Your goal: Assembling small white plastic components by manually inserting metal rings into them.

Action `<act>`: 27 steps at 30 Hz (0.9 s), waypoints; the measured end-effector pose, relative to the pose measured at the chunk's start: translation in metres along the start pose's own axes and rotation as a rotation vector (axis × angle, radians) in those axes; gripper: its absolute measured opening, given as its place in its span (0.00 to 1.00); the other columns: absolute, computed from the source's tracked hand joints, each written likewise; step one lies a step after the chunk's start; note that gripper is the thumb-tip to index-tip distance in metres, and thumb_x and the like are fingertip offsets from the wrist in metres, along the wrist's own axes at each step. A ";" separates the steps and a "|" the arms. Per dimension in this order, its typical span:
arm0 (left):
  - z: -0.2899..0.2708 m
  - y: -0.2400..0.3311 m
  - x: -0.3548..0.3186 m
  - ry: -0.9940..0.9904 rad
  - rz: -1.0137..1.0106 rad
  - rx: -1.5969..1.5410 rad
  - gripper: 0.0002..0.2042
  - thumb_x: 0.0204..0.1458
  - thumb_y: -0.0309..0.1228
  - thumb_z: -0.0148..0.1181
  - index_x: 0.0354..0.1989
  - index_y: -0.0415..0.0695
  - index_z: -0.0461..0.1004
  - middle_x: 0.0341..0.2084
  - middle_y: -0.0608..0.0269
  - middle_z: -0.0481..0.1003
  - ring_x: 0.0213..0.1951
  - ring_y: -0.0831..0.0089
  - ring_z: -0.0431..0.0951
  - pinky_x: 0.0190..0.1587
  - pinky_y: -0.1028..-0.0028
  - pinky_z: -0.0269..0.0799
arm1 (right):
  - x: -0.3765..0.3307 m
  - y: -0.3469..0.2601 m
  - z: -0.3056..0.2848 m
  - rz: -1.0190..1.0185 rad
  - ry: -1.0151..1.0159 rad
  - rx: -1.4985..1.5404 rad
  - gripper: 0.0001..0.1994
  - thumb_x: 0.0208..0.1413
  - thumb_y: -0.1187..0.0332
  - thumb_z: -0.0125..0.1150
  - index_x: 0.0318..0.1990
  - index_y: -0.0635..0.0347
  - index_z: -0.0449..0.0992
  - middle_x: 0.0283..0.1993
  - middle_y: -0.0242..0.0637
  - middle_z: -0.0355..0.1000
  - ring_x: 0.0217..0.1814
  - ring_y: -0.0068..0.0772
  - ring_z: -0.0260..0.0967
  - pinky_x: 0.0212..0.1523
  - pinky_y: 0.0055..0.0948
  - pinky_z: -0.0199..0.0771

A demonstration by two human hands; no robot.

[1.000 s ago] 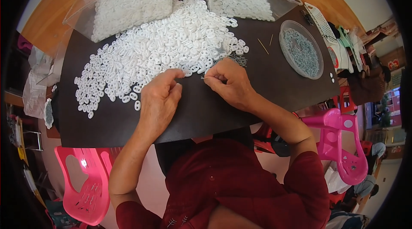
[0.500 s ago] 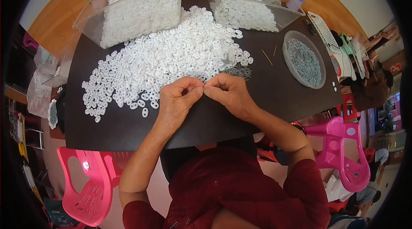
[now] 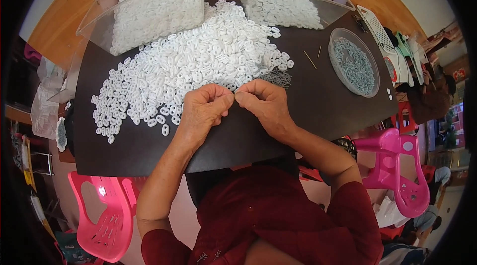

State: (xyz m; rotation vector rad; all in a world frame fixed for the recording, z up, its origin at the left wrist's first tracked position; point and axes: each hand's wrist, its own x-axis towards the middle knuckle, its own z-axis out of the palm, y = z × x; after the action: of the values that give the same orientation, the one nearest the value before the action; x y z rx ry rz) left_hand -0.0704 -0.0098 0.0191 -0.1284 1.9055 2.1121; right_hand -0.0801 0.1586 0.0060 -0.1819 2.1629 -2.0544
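My left hand [image 3: 206, 108] and my right hand [image 3: 267, 105] meet almost fingertip to fingertip above the near side of a pile of small white oval pieces [image 3: 189, 58], each with two holes. Both hands are closed in a pinch, thumb against index finger. Whatever sits between those fingertips is too small or too hidden to name. Just beyond my right hand lies a small heap of grey metal screws or pins [image 3: 279, 79]. A few loose white pieces [image 3: 165, 130] rest on the dark table left of my left wrist.
Two clear bins, a left one [image 3: 93, 29] and a right one [image 3: 334, 14], hold more white pieces at the back. To the right stand a round tub [image 3: 332, 64] of small grey metal parts and two thin brass-coloured rods [image 3: 310, 59]. Pink chairs [image 3: 107, 225] flank the table [image 3: 328, 111].
The view has shifted slightly. My hands stay pinched close together, with the right fingers turned a little and a small gap between the fingertips.
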 end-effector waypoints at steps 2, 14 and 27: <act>-0.001 -0.002 0.001 0.023 -0.021 -0.030 0.08 0.51 0.33 0.62 0.30 0.41 0.75 0.18 0.72 0.69 0.20 0.89 0.62 0.21 0.87 0.56 | 0.000 -0.001 0.000 0.012 -0.009 0.008 0.05 0.53 0.74 0.60 0.35 0.66 0.76 0.31 0.27 0.73 0.32 0.12 0.66 0.33 0.15 0.67; -0.002 -0.020 -0.001 0.162 0.623 0.422 0.06 0.54 0.27 0.59 0.30 0.37 0.73 0.20 0.69 0.70 0.23 0.82 0.67 0.26 0.81 0.63 | 0.002 -0.001 0.004 -0.032 -0.065 -0.094 0.03 0.50 0.76 0.61 0.33 0.63 0.75 0.30 0.25 0.70 0.30 0.12 0.63 0.31 0.15 0.65; -0.004 -0.020 0.003 0.131 0.823 0.740 0.08 0.42 0.18 0.63 0.30 0.38 0.72 0.18 0.59 0.68 0.21 0.65 0.71 0.22 0.71 0.65 | 0.007 0.004 -0.004 -0.152 -0.101 -0.227 0.05 0.46 0.79 0.62 0.31 0.61 0.74 0.29 0.27 0.67 0.28 0.15 0.62 0.29 0.17 0.64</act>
State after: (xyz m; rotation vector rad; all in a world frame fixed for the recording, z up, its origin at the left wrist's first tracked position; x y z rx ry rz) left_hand -0.0685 -0.0113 -0.0016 0.8115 3.0314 1.5929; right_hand -0.0873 0.1612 0.0023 -0.4791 2.3803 -1.8216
